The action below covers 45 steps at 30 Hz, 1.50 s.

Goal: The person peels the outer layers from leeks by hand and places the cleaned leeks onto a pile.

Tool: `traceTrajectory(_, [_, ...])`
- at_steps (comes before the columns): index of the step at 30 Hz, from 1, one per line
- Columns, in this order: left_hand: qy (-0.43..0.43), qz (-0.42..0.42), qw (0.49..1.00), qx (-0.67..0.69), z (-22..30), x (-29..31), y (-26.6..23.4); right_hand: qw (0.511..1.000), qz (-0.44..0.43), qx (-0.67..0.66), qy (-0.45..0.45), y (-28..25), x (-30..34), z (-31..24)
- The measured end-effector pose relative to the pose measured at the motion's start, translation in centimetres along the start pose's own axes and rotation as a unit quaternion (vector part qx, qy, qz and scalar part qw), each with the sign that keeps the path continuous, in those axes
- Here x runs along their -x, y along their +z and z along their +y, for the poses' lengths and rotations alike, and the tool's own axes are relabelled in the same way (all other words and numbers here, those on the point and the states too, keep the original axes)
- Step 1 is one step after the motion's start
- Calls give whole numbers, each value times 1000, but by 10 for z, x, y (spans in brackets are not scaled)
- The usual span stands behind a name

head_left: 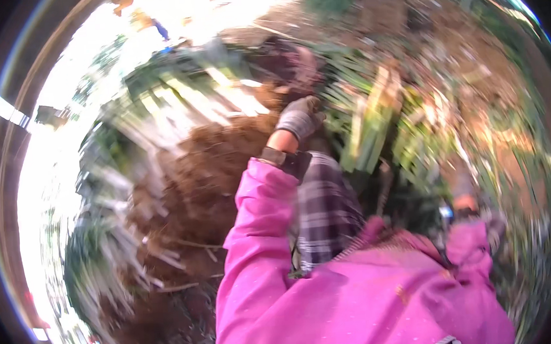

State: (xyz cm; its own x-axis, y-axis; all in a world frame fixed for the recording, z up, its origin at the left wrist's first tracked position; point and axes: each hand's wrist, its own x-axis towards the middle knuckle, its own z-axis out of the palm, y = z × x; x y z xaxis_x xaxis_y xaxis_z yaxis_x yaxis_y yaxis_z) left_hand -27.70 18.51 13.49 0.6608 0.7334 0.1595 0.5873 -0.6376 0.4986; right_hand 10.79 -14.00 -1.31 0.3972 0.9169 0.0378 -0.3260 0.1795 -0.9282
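My left hand [300,117], in a grey work glove, is at the right edge of a big heap of leeks [195,95]. Its fingers look curled in, but what they hold, if anything, does not show. Brown matted roots [217,150] of the leeks lie just left of that wrist. My right hand [463,182] is low on the right among loose green leaves, smeared by motion. A pale stalk [461,142] shows just beyond it; whether the fingers grip it is unclear. Between the hands lies a bunch of broad green and yellow leek leaves [373,125].
The leek heap curves around my left side, white stems and green tops outward. Plaid cloth [328,210] covers my knee. A dark reddish, blurred thing [291,67] is beyond my left hand. Leaf scraps and brown soil [471,65] spread at the far right.
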Motion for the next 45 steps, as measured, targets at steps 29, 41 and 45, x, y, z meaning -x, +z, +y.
traceTrajectory(29, [-153, -355, 892, 234, 114, -10, 263, 890, 220, -186, 353, 67, -40, 131])
traceTrajectory(41, [-168, -236, 936, 202, 91, -2, 136, 959, -133, -178, 176, 156, -75, 84])
traceTrajectory(45, [-132, -7, 879, 457, 46, -30, 109, 959, -3, -35, 282, 124, -118, 160])
